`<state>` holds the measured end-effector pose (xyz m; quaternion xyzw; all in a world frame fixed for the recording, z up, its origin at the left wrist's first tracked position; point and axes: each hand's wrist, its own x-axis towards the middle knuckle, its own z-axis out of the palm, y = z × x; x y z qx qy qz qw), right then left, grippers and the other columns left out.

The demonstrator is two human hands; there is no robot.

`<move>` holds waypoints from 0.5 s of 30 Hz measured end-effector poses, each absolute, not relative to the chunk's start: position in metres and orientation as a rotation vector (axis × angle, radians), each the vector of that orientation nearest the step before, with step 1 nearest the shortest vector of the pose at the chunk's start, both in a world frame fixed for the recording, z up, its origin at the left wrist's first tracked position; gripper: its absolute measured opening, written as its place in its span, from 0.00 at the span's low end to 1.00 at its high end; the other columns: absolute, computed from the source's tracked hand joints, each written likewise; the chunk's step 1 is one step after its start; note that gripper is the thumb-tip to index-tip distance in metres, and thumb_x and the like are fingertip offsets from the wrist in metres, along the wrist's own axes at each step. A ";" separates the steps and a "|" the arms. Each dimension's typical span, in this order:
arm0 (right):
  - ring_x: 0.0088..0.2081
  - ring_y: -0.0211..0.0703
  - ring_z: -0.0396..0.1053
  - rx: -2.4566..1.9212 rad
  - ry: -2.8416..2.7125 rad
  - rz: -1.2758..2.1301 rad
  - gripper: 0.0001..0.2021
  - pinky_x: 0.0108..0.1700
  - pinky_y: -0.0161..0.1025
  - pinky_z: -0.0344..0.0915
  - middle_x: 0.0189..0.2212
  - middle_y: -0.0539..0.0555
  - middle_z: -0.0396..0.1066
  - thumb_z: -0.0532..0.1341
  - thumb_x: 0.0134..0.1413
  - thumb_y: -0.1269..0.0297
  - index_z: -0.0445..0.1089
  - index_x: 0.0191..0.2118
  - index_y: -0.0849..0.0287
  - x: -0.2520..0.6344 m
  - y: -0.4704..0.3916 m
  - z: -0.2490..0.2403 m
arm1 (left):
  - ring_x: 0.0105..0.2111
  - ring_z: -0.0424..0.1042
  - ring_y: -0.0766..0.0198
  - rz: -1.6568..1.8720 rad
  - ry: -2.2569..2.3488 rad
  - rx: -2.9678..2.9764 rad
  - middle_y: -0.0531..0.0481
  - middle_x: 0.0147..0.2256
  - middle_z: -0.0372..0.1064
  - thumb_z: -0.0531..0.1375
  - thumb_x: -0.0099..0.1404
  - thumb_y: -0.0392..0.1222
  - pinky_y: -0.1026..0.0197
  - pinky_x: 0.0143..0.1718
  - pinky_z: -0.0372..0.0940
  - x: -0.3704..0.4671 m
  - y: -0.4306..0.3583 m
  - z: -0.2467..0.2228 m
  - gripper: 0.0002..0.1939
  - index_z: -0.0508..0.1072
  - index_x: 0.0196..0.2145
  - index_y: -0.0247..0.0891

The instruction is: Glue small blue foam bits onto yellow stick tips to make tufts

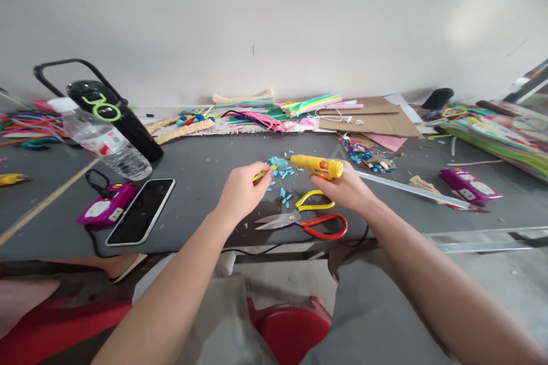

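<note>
My left hand (243,187) is closed, its fingers pinching a thin yellow strip (259,175) whose tip pokes out at the fingertips. Just beyond that tip, small light-blue cut pieces (284,201) lie scattered on the grey table. My right hand (346,187) grips a yellow hot glue gun (314,165), nozzle towards the left hand and apart from the strip. A long clear glue stick (411,185) runs out of the gun's back to the right. Between my forearms lie scissors (291,219) with one yellow and one red handle loop.
On the left stand a water bottle (105,140), a black flask (132,128), a purple power socket (109,205) and a phone (141,211). Coloured strips (312,104) and cardboard (368,120) line the white partition (274,40). Another purple socket (468,185) sits right.
</note>
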<state>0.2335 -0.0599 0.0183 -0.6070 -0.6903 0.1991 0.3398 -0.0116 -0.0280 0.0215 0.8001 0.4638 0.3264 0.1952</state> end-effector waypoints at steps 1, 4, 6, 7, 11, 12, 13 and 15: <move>0.25 0.40 0.64 -1.594 -1.790 0.494 0.08 0.29 0.38 0.60 0.23 0.49 0.70 0.60 0.53 0.60 0.75 0.31 0.56 0.238 -0.057 0.016 | 0.27 0.70 0.64 0.930 1.297 2.245 0.49 0.29 0.77 0.56 0.69 0.48 0.63 0.30 0.60 -0.012 -0.028 0.022 0.14 0.78 0.37 0.39; 0.29 0.43 0.68 -1.648 -1.733 0.451 0.14 0.32 0.39 0.62 0.28 0.51 0.73 0.62 0.54 0.52 0.77 0.35 0.56 0.254 -0.045 0.006 | 0.28 0.70 0.64 0.969 1.300 2.255 0.49 0.29 0.77 0.55 0.69 0.49 0.64 0.31 0.60 -0.014 -0.027 0.022 0.15 0.79 0.37 0.38; 0.29 0.43 0.68 -1.698 -1.670 0.452 0.19 0.32 0.40 0.63 0.28 0.52 0.73 0.62 0.53 0.45 0.78 0.37 0.57 0.267 -0.035 -0.004 | 0.28 0.70 0.64 0.981 1.307 2.263 0.49 0.30 0.77 0.55 0.70 0.49 0.64 0.31 0.60 -0.015 -0.025 0.022 0.16 0.79 0.37 0.38; 0.29 0.43 0.68 -1.726 -1.653 0.463 0.21 0.31 0.40 0.62 0.27 0.52 0.73 0.62 0.53 0.43 0.79 0.37 0.57 0.273 -0.030 -0.010 | 0.28 0.70 0.64 0.985 1.313 2.265 0.49 0.30 0.77 0.55 0.70 0.49 0.64 0.31 0.60 -0.016 -0.024 0.022 0.16 0.79 0.37 0.38; 0.30 0.44 0.69 -1.797 -1.590 0.517 0.25 0.32 0.40 0.63 0.27 0.53 0.74 0.65 0.47 0.39 0.79 0.35 0.61 0.289 -0.011 -0.033 | 0.31 0.72 0.63 1.019 1.359 2.253 0.48 0.33 0.79 0.56 0.69 0.50 0.64 0.32 0.61 -0.022 -0.018 0.021 0.16 0.79 0.37 0.38; 0.31 0.45 0.69 -1.829 -1.586 0.521 0.26 0.33 0.40 0.63 0.27 0.53 0.74 0.65 0.46 0.39 0.79 0.35 0.61 0.291 -0.007 -0.038 | 0.32 0.73 0.63 1.024 1.375 2.248 0.48 0.34 0.79 0.56 0.69 0.50 0.64 0.33 0.61 -0.024 -0.017 0.021 0.16 0.80 0.37 0.38; 0.31 0.45 0.69 -1.862 -1.587 0.519 0.27 0.34 0.40 0.63 0.28 0.54 0.74 0.66 0.44 0.38 0.78 0.35 0.62 0.292 -0.004 -0.041 | 0.32 0.74 0.62 1.025 1.393 2.240 0.48 0.35 0.79 0.56 0.69 0.50 0.64 0.33 0.61 -0.025 -0.015 0.021 0.16 0.80 0.37 0.39; 0.31 0.45 0.69 -1.917 -1.618 0.527 0.27 0.34 0.40 0.62 0.27 0.53 0.74 0.66 0.43 0.38 0.78 0.33 0.61 0.296 -0.001 -0.044 | 0.33 0.74 0.62 1.020 1.424 2.226 0.48 0.36 0.80 0.56 0.68 0.51 0.64 0.34 0.62 -0.028 -0.013 0.021 0.16 0.80 0.38 0.39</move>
